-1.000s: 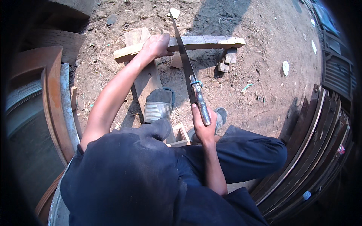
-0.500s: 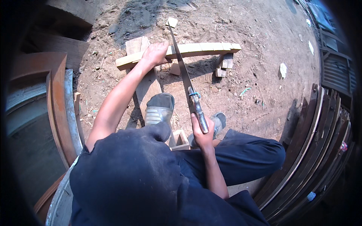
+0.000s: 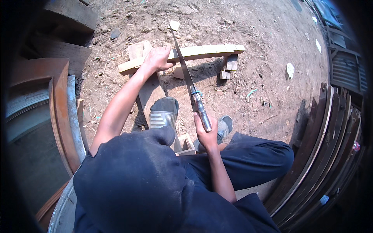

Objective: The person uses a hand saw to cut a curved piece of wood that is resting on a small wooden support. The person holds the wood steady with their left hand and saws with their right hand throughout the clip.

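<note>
My left hand (image 3: pixel 157 60) is closed over a pale curved wooden piece (image 3: pixel 211 51), left of its middle. Several crosswise lines show along that piece's right half. In my right hand (image 3: pixel 208 134) is the handle of a handsaw (image 3: pixel 185 69), its blade pointing away from me. The blade lies across the curved piece just right of my left hand; how deep any cut goes, I cannot tell. Under the piece's left part runs a plank (image 3: pixel 151 91), with my left foot (image 3: pixel 163 112) on it. Stacked wood blocks (image 3: pixel 231 62) hold up the right end.
Small wood offcuts (image 3: pixel 174 25) lie on the dirt ground beyond the saw tip. A wooden frame (image 3: pixel 61 112) leans at my left, near dark timber (image 3: pixel 72 15). Long dark boards (image 3: pixel 311 147) are stacked at my right. A small open wooden box (image 3: pixel 187 144) sits between my feet.
The saw and my right hand have shifted slightly left and away from me. My left hand keeps its grip on the curved piece. The whole view has moved a little.
</note>
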`<state>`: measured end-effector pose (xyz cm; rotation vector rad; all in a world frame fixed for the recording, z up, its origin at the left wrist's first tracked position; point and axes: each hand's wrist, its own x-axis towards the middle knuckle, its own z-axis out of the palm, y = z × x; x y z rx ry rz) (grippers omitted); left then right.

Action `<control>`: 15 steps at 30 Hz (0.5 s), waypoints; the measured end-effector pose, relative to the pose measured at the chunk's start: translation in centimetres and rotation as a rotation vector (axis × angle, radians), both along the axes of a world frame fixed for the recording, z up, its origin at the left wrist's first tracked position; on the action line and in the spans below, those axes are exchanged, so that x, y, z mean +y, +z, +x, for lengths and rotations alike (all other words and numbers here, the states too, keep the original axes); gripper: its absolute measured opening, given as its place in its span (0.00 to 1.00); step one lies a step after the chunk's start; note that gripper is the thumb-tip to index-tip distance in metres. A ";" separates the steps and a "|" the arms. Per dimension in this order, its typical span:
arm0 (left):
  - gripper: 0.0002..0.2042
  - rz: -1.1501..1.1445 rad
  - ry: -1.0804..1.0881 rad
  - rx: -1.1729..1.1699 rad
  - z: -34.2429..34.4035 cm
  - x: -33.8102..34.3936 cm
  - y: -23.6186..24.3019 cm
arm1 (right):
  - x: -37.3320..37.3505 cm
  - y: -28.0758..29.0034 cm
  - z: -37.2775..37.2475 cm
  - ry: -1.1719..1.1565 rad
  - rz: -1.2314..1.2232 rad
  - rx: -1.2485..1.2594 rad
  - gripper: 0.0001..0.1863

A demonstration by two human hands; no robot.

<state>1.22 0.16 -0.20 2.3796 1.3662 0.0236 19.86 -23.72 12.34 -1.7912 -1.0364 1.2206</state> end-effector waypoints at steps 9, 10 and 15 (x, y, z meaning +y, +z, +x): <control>0.18 -0.047 0.160 -0.147 0.2 -0.4 -0.5 | -1.2 -0.7 -0.1 0.002 0.012 -0.002 0.10; 0.18 -0.022 0.180 -0.147 0.4 -0.8 -0.5 | -1.5 -0.8 0.0 0.008 0.009 -0.008 0.10; 0.16 0.046 0.197 -0.129 0.7 -1.3 -0.7 | -2.4 -1.0 -0.5 0.026 0.024 -0.026 0.11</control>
